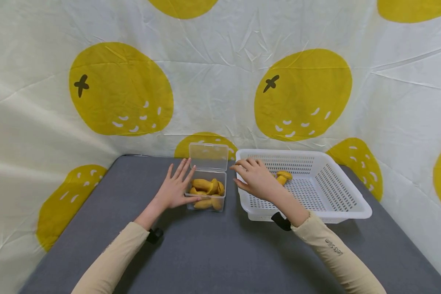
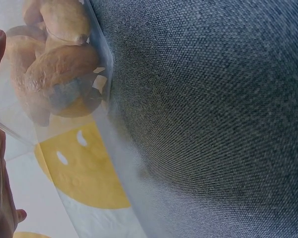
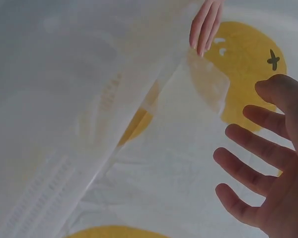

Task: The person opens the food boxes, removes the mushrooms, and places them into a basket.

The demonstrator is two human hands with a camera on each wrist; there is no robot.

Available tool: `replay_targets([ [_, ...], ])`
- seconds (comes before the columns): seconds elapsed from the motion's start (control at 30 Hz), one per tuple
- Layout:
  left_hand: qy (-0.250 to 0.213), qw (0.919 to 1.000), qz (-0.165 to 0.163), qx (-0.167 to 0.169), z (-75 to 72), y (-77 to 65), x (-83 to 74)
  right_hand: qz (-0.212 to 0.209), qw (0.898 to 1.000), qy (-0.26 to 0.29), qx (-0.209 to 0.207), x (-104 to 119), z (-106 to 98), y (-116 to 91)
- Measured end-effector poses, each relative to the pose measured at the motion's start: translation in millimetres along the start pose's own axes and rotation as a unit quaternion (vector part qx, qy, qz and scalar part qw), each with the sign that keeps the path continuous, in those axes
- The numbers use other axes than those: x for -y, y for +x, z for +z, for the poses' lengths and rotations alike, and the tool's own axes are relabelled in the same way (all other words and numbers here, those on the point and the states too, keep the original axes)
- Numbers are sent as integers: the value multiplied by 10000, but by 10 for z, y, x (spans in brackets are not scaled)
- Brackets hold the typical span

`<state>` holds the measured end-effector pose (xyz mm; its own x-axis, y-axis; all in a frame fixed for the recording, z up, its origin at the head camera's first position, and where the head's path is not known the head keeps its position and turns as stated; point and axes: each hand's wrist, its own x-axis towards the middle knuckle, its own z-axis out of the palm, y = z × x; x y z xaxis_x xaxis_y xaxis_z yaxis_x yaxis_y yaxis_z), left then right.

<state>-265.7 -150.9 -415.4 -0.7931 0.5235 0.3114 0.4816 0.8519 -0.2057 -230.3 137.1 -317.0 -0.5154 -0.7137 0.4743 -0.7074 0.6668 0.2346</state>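
Observation:
My left hand (image 1: pixel 172 192) is at the left side of a small clear plastic box (image 1: pixel 226 185), fingers straight and spread, the thumb reaching along the front rim. Several yellow-brown mushrooms (image 1: pixel 203 184) fill the box, and its clear lid (image 1: pixel 208 158) stands raised at the back. In the left wrist view, mushrooms (image 2: pixel 64 69) show through the box wall beside the thumb. Over the left rim of a white slotted basket (image 1: pixel 328 179), my right hand (image 1: pixel 255 178) has its fingers loosely extended, holding nothing. One mushroom (image 1: pixel 284 175) lies in the basket, partly hidden behind that hand.
Box and basket stand side by side on a dark grey table (image 1: pixel 206 257), with a narrow gap between them. A white cloth (image 1: pixel 213 81) printed with yellow fruit hangs behind and along both sides of the table.

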Motion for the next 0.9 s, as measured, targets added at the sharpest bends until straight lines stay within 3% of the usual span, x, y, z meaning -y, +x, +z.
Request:
replay_targets([
  [0.37, 61, 10000, 0, -76, -2, -8, -1, -148, 9995, -234, 159, 261, 210, 200],
  [0.63, 27, 10000, 5, 6, 12, -15, -2, 218, 9985, -309, 395, 460, 377, 342],
  [0.9, -49, 9999, 56, -127, 5, -16, 14, 589, 9956, -445, 575, 564, 563, 427],
])
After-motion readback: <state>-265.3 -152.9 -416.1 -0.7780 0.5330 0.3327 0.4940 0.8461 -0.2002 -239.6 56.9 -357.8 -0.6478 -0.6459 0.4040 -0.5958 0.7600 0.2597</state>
